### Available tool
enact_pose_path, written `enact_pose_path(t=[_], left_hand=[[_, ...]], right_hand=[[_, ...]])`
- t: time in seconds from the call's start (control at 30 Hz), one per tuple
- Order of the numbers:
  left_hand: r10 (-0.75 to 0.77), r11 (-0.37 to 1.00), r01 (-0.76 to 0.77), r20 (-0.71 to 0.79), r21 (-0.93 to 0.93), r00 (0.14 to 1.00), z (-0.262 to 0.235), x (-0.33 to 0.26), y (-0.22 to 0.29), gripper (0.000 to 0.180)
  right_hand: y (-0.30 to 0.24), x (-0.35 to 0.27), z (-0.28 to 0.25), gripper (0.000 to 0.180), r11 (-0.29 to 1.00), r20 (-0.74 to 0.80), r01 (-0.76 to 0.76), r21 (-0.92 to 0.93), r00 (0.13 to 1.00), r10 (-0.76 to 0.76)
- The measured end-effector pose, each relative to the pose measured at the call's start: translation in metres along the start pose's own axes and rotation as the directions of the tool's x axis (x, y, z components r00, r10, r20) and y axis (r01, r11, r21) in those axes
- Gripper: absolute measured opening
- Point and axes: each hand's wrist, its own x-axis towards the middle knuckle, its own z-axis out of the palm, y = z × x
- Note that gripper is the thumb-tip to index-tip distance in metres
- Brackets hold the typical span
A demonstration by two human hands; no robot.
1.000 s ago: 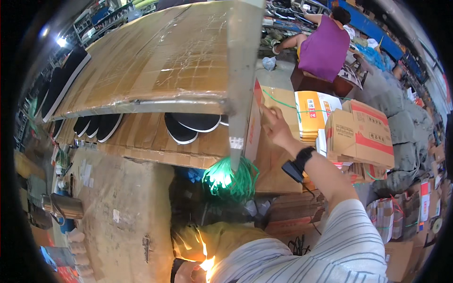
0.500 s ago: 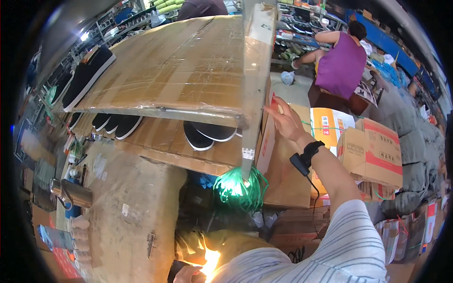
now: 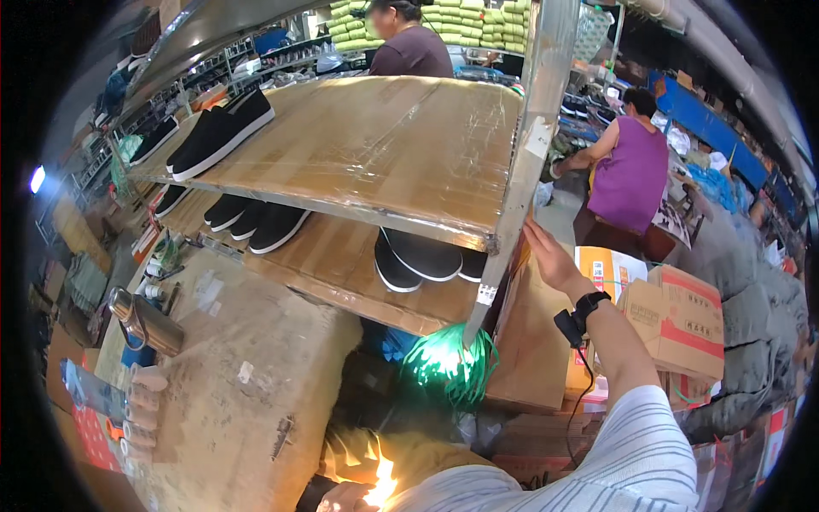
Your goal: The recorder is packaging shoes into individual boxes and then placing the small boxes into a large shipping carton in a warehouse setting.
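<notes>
My right hand (image 3: pixel 552 258) reaches forward with straight fingers held close together, thumb side up. Its fingertips are beside the metal shelf post (image 3: pixel 516 183), against the edge of upright cardboard (image 3: pixel 512 303); whether they press on it I cannot tell. A black band with a cabled box (image 3: pixel 580 320) is on that wrist. At the lower edge my left hand (image 3: pixel 345 497) shows only in part, beside a dark object and a bright glare, its fingers mostly hidden. Black slip-on shoes with white soles (image 3: pixel 223 136) stand on the upper shelf (image 3: pixel 367 154), and more shoes (image 3: pixel 418 258) sit on the lower shelf.
Green strapping (image 3: pixel 452 363) hangs under the shelf post. Stacked flat cartons (image 3: pixel 674 316) lie to the right. A steel flask (image 3: pixel 145 322) stands on the worn table (image 3: pixel 230 367) at left. One person in purple (image 3: pixel 630 175) sits ahead right; another (image 3: pixel 414 51) is behind the shelf.
The view has tilted up and turned, so the shelf sits lower and further right. My right hand's fingers, spread before, are now straighter and closer together.
</notes>
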Motion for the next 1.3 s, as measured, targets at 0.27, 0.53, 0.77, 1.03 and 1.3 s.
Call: enact_pose_path(t=[0.27, 0.53, 0.77, 1.03, 1.3], left_hand=[[0.048, 0.998, -0.05, -0.035, -0.045, 0.998, 0.016, -0.005, -0.011, 0.037], [-0.061, 0.993, 0.06, -0.008, -0.097, 0.998, 0.018, -0.007, -0.005, 0.035], [-0.122, 0.988, 0.123, 0.014, -0.093, 0.992, 0.012, 0.004, 0.011, 0.033], [-0.093, 0.992, 0.095, 0.024, -0.08, 0.995, -0.002, 0.012, 0.016, 0.031], [-0.093, 0.99, 0.094, 0.016, -0.108, 0.996, -0.014, 0.018, 0.03, 0.027]], right_hand=[[-0.013, 0.009, 0.009, 0.072, 0.999, 0.219, 0.018, -0.033, 0.976, -0.01], [0.0, 0.008, 0.023, 0.074, 0.994, 0.092, -0.088, -0.062, 0.991, 0.094], [0.009, 0.0, 0.017, 0.065, 0.992, 0.154, -0.018, -0.128, 0.987, 0.038], [0.012, 0.011, 0.021, 0.044, 0.985, -0.011, 0.075, -0.157, 0.997, -0.078], [0.052, 0.012, -0.017, 0.019, 0.941, 0.313, 0.214, -0.262, 0.941, -0.127]])
